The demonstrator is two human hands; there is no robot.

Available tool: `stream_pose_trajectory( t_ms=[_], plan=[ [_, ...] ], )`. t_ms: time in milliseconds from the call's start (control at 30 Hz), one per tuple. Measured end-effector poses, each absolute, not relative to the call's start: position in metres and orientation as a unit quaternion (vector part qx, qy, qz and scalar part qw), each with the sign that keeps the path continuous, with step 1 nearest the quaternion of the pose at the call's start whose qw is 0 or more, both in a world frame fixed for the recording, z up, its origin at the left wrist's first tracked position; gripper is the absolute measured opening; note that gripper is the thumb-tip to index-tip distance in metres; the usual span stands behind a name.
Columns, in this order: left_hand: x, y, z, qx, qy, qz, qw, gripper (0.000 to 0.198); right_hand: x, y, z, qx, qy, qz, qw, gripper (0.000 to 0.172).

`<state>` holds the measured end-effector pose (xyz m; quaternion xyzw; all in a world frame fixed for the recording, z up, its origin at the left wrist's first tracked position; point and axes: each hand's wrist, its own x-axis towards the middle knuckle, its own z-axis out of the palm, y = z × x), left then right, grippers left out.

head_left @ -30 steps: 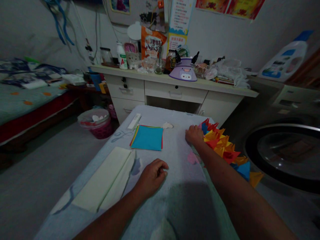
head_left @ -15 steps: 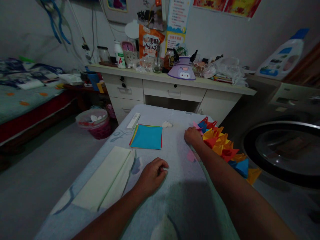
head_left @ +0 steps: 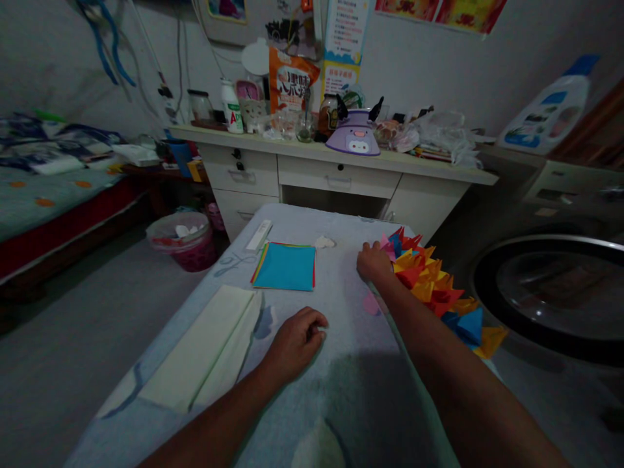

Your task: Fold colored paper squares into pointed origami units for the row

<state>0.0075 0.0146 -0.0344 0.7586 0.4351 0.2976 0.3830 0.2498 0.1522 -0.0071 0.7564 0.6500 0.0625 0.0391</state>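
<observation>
My left hand (head_left: 299, 341) rests on the cloth-covered table (head_left: 341, 403). Its fingers are loosely bent, with a gap between thumb and forefinger and nothing in it. Beyond it lies a square stack of coloured paper (head_left: 285, 266), blue sheet on top. Along the table's right edge stands a row of folded paper cranes (head_left: 429, 279) in red, orange, yellow and blue. Just left of a pink folded crane (head_left: 388, 247) at the row's far end is my right hand (head_left: 374, 262), fingers bent and slightly apart. Its fingertips are partly hidden, and I see nothing held.
A folded pale cloth or paper (head_left: 205, 348) lies at the left, a white strip-like box (head_left: 259, 236) and a crumpled white tissue (head_left: 324, 242) farther back. Past the table are a cluttered cabinet (head_left: 336, 175), a lined bin (head_left: 188, 240) and a washing machine (head_left: 556, 214).
My right hand has drawn slightly left, away from the pink crane, which shows more fully. My left hand stays where it was. The view has shifted a little.
</observation>
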Motion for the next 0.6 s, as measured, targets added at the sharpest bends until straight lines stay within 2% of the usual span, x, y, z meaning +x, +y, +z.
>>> stream_pose_trajectory(
  t_ms=[200, 600],
  plan=[
    [0.009, 0.016, -0.033, 0.766, 0.434, 0.292, 0.374, 0.016, 0.25, 0.141, -0.018, 0.799, 0.594, 0.089, -0.01, 0.04],
    [0.009, 0.014, -0.033, 0.774, 0.429, 0.285, 0.368, 0.016, 0.273, 0.159, -0.015, 0.824, 0.559, 0.088, -0.032, 0.045]
  ],
)
